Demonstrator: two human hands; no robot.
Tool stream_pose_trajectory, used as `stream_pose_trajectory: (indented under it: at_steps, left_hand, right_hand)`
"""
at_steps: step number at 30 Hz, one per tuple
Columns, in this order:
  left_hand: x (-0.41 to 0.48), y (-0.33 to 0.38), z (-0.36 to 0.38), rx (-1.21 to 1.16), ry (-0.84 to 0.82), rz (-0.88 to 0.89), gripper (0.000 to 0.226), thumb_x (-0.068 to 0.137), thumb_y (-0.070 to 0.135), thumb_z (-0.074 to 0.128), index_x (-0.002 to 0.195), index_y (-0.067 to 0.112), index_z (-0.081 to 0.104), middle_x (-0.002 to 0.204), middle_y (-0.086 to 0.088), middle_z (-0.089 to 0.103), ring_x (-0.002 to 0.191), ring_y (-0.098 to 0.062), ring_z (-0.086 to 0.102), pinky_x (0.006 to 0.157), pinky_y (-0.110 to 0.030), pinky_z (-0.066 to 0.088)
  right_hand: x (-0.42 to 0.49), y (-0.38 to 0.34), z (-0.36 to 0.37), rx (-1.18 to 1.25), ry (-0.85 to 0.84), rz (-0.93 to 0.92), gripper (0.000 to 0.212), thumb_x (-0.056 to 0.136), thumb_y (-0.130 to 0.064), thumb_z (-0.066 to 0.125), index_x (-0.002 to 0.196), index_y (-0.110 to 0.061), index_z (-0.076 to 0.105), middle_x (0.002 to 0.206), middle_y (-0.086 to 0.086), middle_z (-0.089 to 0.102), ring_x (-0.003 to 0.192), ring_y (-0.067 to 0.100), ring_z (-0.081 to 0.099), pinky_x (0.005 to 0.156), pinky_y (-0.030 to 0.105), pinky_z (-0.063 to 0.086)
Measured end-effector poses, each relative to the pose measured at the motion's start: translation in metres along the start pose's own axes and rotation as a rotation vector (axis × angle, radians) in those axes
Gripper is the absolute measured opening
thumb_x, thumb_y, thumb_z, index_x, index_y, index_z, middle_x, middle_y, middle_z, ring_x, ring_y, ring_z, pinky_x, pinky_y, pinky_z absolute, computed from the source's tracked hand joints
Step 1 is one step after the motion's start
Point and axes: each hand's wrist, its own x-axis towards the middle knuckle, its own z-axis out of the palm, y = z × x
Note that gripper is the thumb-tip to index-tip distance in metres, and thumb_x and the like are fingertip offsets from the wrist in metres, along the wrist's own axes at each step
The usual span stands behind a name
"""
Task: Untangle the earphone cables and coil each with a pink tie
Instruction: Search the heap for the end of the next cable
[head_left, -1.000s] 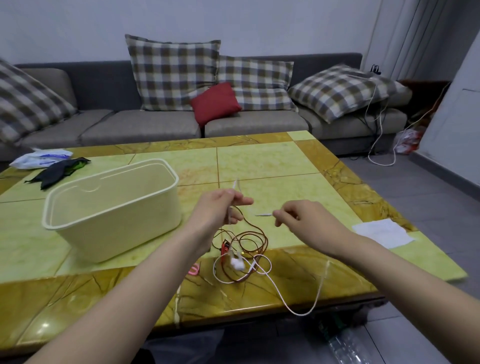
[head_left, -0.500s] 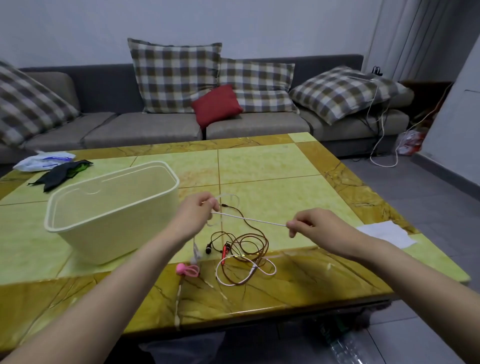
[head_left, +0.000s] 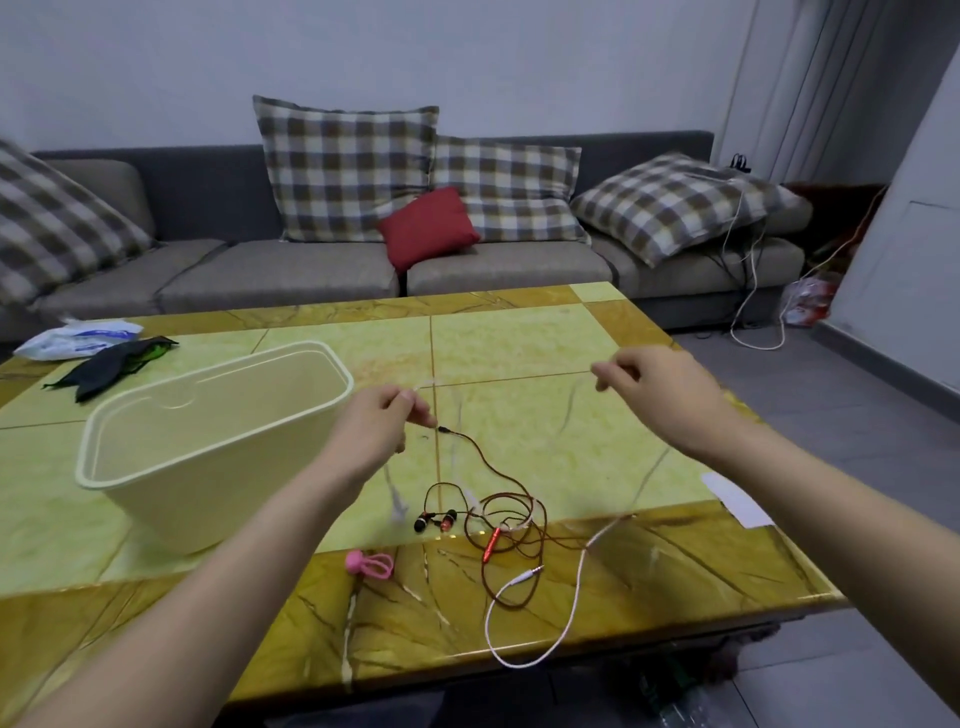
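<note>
Head view.
- Held: white cable (head_left: 577, 582), pinched in the fingers of the left hand (head_left: 379, 421) and the right hand (head_left: 649, 384), both raised over the desk (head_left: 519, 338). The stretch between them is blurred. The rest trails to the near edge, where a loop overhangs.
- Lying: red cable (head_left: 491, 544), loosely coiled by the near edge and crossed with the white one.
- Lying: pink tie (head_left: 370, 564), near edge, left of the coil.
- Standing: bin (head_left: 171, 509), left half.

Single head-worn view, looking forward and down across the worktop (head_left: 519, 332) from its near edge. Left hand (head_left: 371, 426) and right hand (head_left: 660, 395) sit close in, mid-frame. The sofa (head_left: 260, 270) lines the far side.
</note>
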Motion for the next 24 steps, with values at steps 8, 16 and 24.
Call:
stream_pose_trajectory:
  at_steps: [8,16,24]
  left_hand:
    - [-0.008,0.044,0.027,-0.224,-0.056,0.103,0.03,0.102,0.018,0.03,0.089,0.011,0.056,0.072,0.004,0.061,0.045,-0.004,0.047,0.048,-0.017,0.038]
    - [-0.006,0.028,0.025,-0.08,-0.057,0.109,0.029,0.101,0.02,0.032,0.082,0.015,0.053,0.066,0.007,0.042,0.06,-0.007,0.038,0.056,-0.025,0.032]
    - [0.005,0.016,0.011,-0.159,0.184,0.146,0.03,0.101,0.02,0.033,0.082,0.016,0.055,0.059,0.004,0.039,0.054,-0.011,0.035,0.052,-0.027,0.03]
  right_hand:
    - [-0.008,-0.069,0.009,0.091,-0.146,-0.281,0.029,0.094,-0.043,0.048,0.078,-0.025,0.063,0.059,-0.005,0.054,0.052,0.011,0.046,0.049,0.027,0.031]
    - [-0.019,-0.04,0.019,0.149,-0.305,-0.219,0.03,0.1,-0.03,0.041,0.086,-0.019,0.065,0.064,-0.008,0.05,0.057,0.008,0.043,0.054,0.023,0.032]
    - [-0.01,0.037,0.031,-0.013,-0.583,0.136,0.036,0.1,-0.006,0.03,0.078,-0.019,0.055,0.072,-0.003,0.053,0.064,0.008,0.048,0.056,0.016,0.036]
